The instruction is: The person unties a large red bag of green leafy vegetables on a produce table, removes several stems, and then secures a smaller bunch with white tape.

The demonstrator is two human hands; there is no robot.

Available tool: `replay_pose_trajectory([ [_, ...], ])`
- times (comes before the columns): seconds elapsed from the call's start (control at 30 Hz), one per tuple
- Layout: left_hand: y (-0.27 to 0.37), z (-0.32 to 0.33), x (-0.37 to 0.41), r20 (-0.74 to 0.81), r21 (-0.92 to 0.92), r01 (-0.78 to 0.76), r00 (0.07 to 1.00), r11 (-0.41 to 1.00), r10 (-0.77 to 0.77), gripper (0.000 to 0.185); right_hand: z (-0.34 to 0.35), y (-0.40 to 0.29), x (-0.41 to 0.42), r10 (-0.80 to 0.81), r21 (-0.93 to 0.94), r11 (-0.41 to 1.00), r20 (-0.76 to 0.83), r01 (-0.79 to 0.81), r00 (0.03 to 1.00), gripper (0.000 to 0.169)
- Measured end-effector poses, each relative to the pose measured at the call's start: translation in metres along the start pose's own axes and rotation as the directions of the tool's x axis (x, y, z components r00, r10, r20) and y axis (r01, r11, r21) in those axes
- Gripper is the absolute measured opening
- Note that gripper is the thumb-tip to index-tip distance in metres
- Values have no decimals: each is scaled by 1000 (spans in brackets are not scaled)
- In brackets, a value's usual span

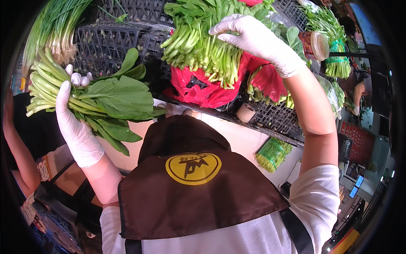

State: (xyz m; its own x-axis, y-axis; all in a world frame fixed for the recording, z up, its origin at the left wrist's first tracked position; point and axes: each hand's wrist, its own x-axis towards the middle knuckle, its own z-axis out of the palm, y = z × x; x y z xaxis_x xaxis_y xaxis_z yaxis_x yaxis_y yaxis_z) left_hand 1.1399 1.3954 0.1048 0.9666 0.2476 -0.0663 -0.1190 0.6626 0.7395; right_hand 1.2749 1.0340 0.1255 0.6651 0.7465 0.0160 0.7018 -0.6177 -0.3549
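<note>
My left hand (71, 104), in a white glove, grips a bunch of leafy greens (120, 95) at the left; its pale stems point left and its broad leaves point right. My right hand (250, 38), also gloved, is over a large pile of leafy greens (196, 47) with cut stems, fingers bent and thumb apart from them. Whether its fingertips touch the stems I cannot tell. The pile lies partly on a red plastic bag (203, 85). Further right, another red plastic bag (269, 82) partly covers more stems.
Black plastic crates (111, 41) form the display. Spring onions (60, 28) lie at upper left. A tape roll (245, 112) sits at the crate edge, a round plastic tub (314, 46) at the right. Tied greens (273, 154) are on the floor. Another person's arm (19, 152) is at far left.
</note>
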Motion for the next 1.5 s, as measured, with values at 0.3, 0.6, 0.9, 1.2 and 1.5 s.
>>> replay_pose_trajectory([
  [0.3, -14, 13, 3, 63, -12, 66, 996, 998, -66, 36, 16, -26, -25, -176, -316, 936, -33, 157, 984, 35],
  [0.6, -21, 19, 21, 168, 22, 58, 984, 998, -61, 37, 40, -39, -37, -140, -529, 840, 4, 121, 990, 32],
  [0.9, -30, 36, 23, 252, 76, 119, 958, 990, -135, 41, 32, -15, -2, -117, -342, 923, 191, 177, 975, 26],
  [1.2, -30, 32, 26, 237, 82, 125, 961, 989, -141, 38, 36, -25, -7, -120, -446, 868, 237, 218, 964, 34],
  [1.5, -30, 34, 27, 226, 82, 136, 962, 987, -152, 37, 32, -8, -9, -198, -298, 921, 197, 251, 960, 34],
])
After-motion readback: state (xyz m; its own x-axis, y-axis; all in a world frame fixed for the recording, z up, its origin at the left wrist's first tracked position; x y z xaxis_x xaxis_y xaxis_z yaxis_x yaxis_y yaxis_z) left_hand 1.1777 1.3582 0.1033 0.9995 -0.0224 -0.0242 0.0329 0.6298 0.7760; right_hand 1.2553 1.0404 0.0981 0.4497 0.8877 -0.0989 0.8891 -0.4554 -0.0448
